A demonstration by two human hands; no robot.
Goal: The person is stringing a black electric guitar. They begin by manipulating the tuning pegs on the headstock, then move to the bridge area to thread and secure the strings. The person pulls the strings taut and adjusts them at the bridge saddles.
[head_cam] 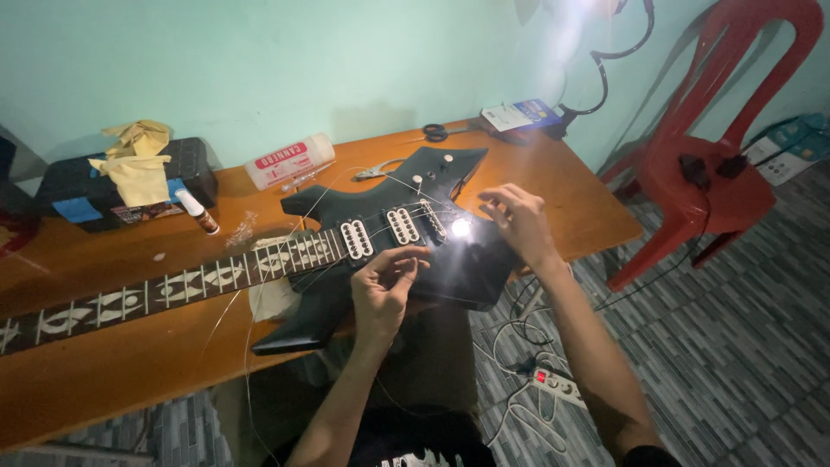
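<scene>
- guitar (450,251): black, pointed body, flat on the table (112,363); neck (156,294) runs to my left, inlaid fretboard up; body overhangs the near edge.
- left hand (383,290): over the body just below the pickups (380,232); thumb and fingers pinched on a thin string (251,320), which trails loose across the neck and down past the table edge.
- right hand (517,220): at the bridge (432,220) end of the body, fingers curled and spread, tips on or just above the guitar; i cannot tell whether it grips anything.
- bright glare spot between my hands, on the body beside the bridge.
- case (121,186): dark, far left of table, yellow cloth (138,156) on top.
- white tube (290,161) and small bottle (199,212): behind the neck, near the wall.
- scissors (437,132) and a flat box (519,114): far right corner of table.
- red chair (718,164): right of table, on the tiled floor.
- power strip (553,383): on the floor under my right forearm, among cables.
</scene>
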